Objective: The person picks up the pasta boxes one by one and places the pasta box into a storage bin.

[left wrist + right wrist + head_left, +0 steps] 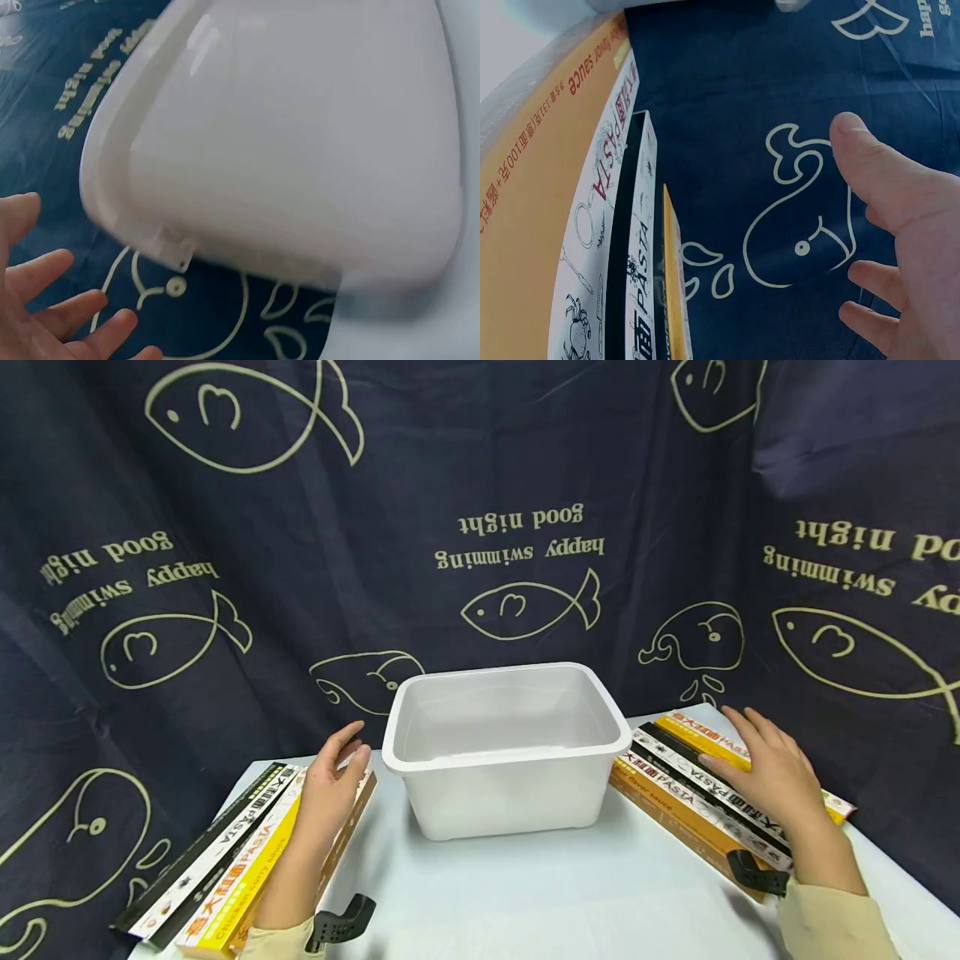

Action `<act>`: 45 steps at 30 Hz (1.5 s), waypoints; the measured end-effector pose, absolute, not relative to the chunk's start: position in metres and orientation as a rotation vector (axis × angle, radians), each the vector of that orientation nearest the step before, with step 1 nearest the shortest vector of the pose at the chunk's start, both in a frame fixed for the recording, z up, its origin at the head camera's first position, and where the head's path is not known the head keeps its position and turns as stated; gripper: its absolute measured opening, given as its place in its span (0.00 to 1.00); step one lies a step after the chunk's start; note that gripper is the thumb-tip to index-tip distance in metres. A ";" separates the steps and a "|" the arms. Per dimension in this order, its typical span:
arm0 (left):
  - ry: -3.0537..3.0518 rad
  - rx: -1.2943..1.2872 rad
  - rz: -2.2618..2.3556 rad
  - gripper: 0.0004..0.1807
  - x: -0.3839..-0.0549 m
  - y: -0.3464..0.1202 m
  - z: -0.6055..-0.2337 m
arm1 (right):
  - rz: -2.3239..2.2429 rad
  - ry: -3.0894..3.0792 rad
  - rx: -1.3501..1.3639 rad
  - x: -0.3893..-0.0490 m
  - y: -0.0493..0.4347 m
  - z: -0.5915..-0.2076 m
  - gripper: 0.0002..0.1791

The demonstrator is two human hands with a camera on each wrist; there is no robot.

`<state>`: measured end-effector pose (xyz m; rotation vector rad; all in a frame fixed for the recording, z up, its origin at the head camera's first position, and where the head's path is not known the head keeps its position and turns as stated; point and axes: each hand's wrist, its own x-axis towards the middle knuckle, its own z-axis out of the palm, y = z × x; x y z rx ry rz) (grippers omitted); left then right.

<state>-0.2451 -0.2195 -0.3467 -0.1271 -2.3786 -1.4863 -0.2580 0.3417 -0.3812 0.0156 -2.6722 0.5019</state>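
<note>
My left hand [330,793] hovers over a row of long pasta boxes [247,868] on the left, its fingers loosely bent and holding nothing. In the left wrist view its spread fingers [75,315] are beside the white bin [300,142]. On the other side, my right hand [776,777] is above a second row of pasta boxes [697,793], fingers relaxed and apart. The right wrist view shows that hand's thumb [877,165] well away from the orange, white and yellow box faces [592,217]. Between the hands stands the white bin, with nothing inside.
A pale table [525,893] carries the bin and both rows of boxes. Behind it hangs a dark blue curtain [375,552] with fish and whale drawings, coming close to the back and sides of the table. Each wrist wears a black camera strap [341,927].
</note>
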 end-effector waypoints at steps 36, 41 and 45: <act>-2.187 -0.158 -1.994 0.23 -0.252 -0.183 -0.365 | 0.810 -2.701 -0.554 -0.246 0.405 -0.411 0.53; -2.110 -0.119 -1.989 0.22 -0.251 -0.180 -0.367 | 0.819 -2.698 -0.554 -0.245 0.416 -0.418 0.53; -2.029 -0.092 -1.950 0.20 -0.250 -0.178 -0.368 | 0.814 -2.696 -0.540 -0.245 0.424 -0.424 0.52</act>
